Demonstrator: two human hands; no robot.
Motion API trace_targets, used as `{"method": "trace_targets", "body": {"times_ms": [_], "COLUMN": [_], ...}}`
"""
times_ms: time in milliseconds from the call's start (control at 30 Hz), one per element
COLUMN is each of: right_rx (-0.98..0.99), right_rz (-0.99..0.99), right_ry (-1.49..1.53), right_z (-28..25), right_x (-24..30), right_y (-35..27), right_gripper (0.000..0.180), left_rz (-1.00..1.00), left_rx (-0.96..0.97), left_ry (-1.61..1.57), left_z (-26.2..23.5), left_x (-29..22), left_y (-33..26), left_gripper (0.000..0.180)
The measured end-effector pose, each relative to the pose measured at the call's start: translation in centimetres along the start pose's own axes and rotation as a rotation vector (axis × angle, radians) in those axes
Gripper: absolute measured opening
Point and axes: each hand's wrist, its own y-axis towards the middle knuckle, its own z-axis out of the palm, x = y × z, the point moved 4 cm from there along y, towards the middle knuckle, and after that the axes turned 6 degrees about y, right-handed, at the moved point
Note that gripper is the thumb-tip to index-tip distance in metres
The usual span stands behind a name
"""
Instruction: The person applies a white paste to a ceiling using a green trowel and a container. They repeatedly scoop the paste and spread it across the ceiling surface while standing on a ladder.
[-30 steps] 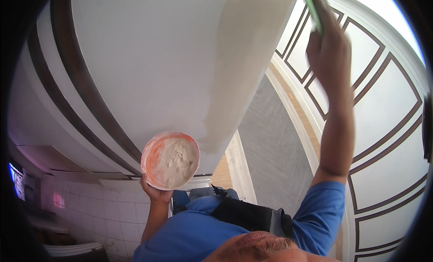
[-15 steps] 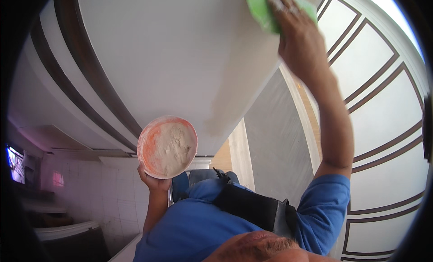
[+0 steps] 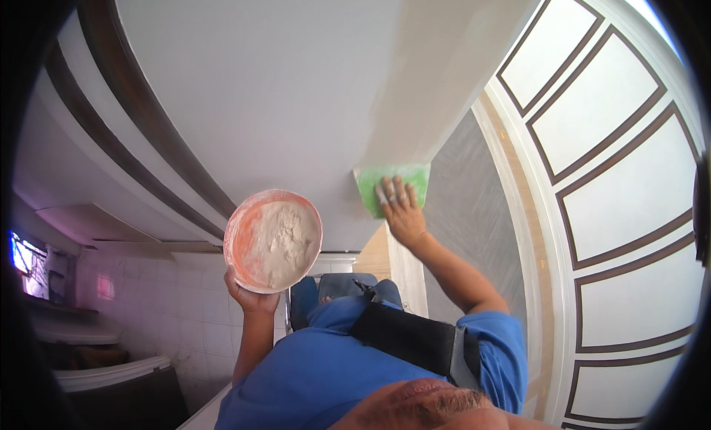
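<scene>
Bowl: round pink bowl point(image 3: 273, 241), left of centre in the frame, holding a heap of pale, stiff paste; pink rim smeared with the same stuff.
Left hand: left hand point(image 3: 252, 297) cups the bowl from underneath, fingers curled closed around its base, mouth turned toward the ceiling so the paste stays put and sits near the working hand.
Trowel: flat green trowel point(image 3: 392, 187) at centre frame, laid flush against the white ceiling point(image 3: 259, 82), right at the lower edge of a slightly creamier band point(image 3: 452, 67) running toward the upper right.
Right hand: right hand point(image 3: 401, 206) pressed flat on the back of the green blade, fingers spread open and extended, not wrapped; my reading is that the open palm spreads the push evenly over the blade.
Arm: right forearm runs from centre down to a blue sleeve point(image 3: 489, 348) at lower right.
Surroundings: white panelling with dark trim point(image 3: 629, 208) at right; tiled wall point(image 3: 148, 297) at lower left.
</scene>
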Motion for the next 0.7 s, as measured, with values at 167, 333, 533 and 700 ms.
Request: {"method": "trace_targets", "body": {"times_ms": [167, 333, 533, 700], "right_rx": [0.342, -0.118, -0.778, -0.655], "right_rz": [0.060, 0.105, -0.082, 0.229], "right_ry": [0.113, 0.320, -0.186, -0.009], "right_z": [-2.2, -21.3, -41.7, -52.7], "right_x": [1.5, -0.4, -7.1, -8.6], "right_y": [-1.8, 4.7, 14.4, 22.8], "right_gripper": [0.063, 0.066, 0.065, 0.051], "left_rz": [-0.007, -0.019, -0.037, 0.012], "left_rx": [0.040, 0.069, 0.086, 0.070], "left_ry": [-0.041, -0.079, -0.116, -0.127], "left_z": [0.2, 0.3, -1.2, -1.7], "left_x": [0.0, 0.2, 0.5, 0.4], "left_y": [0.2, 0.2, 0.9, 0.1], "left_gripper": [0.071, 0.074, 0.074, 0.075]}}
